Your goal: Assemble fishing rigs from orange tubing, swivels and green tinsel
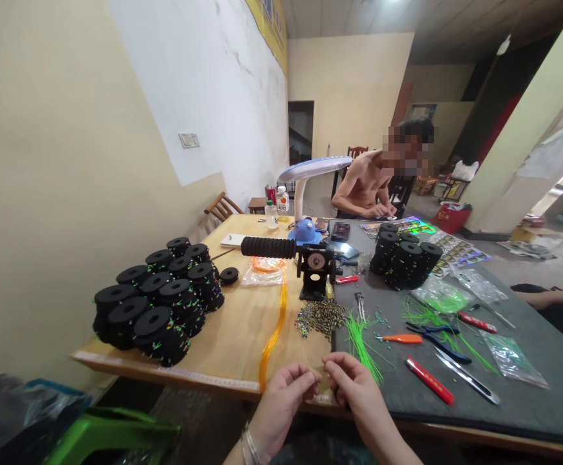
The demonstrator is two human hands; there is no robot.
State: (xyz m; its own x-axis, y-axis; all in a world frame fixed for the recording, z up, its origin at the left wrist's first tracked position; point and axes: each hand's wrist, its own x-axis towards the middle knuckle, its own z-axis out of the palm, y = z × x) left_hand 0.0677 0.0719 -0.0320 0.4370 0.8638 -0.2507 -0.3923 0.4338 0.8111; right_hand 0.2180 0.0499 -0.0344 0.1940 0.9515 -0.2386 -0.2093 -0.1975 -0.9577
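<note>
Hands nearly meet, each grip pinched; I cannot tell if anything's held.

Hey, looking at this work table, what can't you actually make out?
All in the head view:
- Anything held by the left hand or right hand: too fine to tell, partly covered by the hands.
- Lower end of the orange strands: lost at the front edge of the table.
- Lower parts of the rear black disc stacks: hidden behind nearer stacks.
- Dial markings: too small.
- Co-worker's arm: cut off by the right edge.
</note>
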